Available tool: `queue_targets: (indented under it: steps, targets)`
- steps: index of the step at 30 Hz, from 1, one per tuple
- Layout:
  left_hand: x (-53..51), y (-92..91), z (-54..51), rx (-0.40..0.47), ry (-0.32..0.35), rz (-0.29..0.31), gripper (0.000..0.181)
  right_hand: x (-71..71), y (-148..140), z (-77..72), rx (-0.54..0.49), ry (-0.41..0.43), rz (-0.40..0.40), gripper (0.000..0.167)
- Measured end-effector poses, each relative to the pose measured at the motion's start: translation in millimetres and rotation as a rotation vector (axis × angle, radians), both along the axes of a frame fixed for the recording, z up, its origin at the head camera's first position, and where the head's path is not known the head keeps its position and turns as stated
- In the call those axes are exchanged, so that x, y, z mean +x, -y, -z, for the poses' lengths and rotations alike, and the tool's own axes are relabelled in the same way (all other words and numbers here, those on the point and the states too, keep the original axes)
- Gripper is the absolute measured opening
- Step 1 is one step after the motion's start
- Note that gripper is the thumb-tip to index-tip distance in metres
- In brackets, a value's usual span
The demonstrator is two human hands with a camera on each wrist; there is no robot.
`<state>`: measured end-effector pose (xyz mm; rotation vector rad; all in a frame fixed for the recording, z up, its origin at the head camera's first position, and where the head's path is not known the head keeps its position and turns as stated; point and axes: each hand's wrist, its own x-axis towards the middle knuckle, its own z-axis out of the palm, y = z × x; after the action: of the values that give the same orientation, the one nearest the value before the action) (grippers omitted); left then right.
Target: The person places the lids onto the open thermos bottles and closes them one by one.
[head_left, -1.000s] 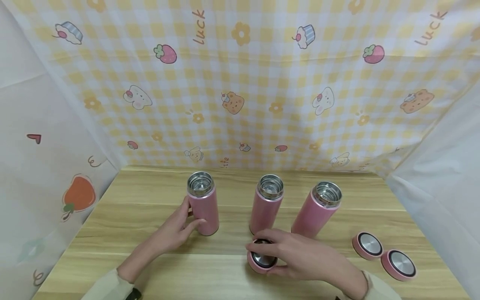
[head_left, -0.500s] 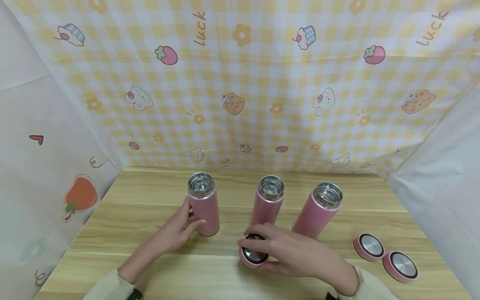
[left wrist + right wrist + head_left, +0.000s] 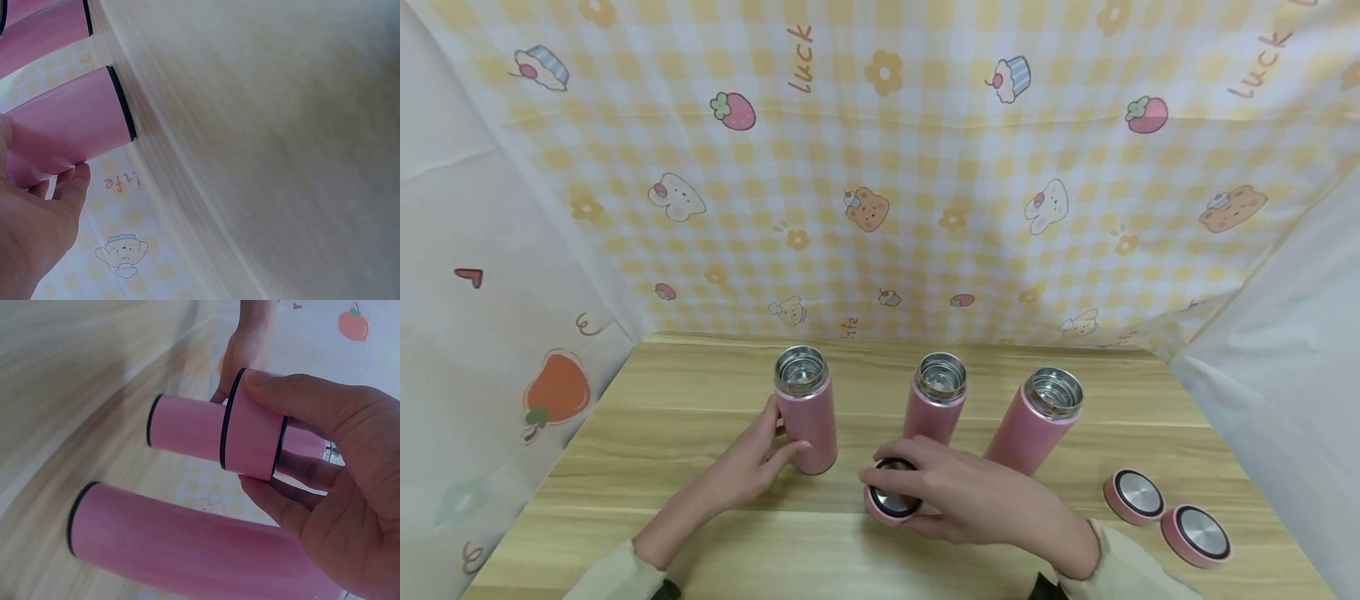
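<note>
My left hand (image 3: 748,458) holds the leftmost pink thermos bottle (image 3: 808,421) around its body. That bottle stands upright and uncapped, its steel mouth showing; in the left wrist view its black base (image 3: 122,103) shows. With thumb and fingers, my right hand (image 3: 973,492) grips a pink lid (image 3: 895,503), its steel inner face upward. In the right wrist view this lid (image 3: 253,431) is pinched by its sides, partly covering the left bottle. Right behind the right hand stands the middle uncapped bottle (image 3: 934,408), its lower part hidden in the head view.
A third uncapped pink bottle (image 3: 1033,425) stands to the right. Two more pink lids, a nearer one (image 3: 1198,535) and a farther one (image 3: 1135,496), lie inner face up at the table's right. A checked cloth (image 3: 917,167) hangs behind the wooden table (image 3: 790,550).
My right hand has moved left and slightly away from me, carrying the lid closer to the left bottle. The left hand and its bottle have stayed in place.
</note>
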<state>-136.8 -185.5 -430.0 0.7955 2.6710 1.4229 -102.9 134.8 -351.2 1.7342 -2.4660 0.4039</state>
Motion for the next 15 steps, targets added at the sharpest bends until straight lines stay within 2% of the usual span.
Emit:
queue_targets:
  steps: [4, 8, 15]
  targets:
    - [-0.7, -0.1, 1.3, 0.001, 0.0, 0.002, 0.072, -2.6, 4.5, -5.7, 0.022, -0.002, -0.003, 0.06]
    - [-0.8, -0.6, 2.1, 0.004, 0.004, 0.005, 0.072, -4.7, 9.7, -10.6, 0.016, -0.011, -0.014, 0.055]
    - [1.1, -0.3, -2.2, 0.002, -0.008, 0.006, 0.071, -7.0, 14.5, -15.8, -0.01, -0.041, -0.025, 0.054]
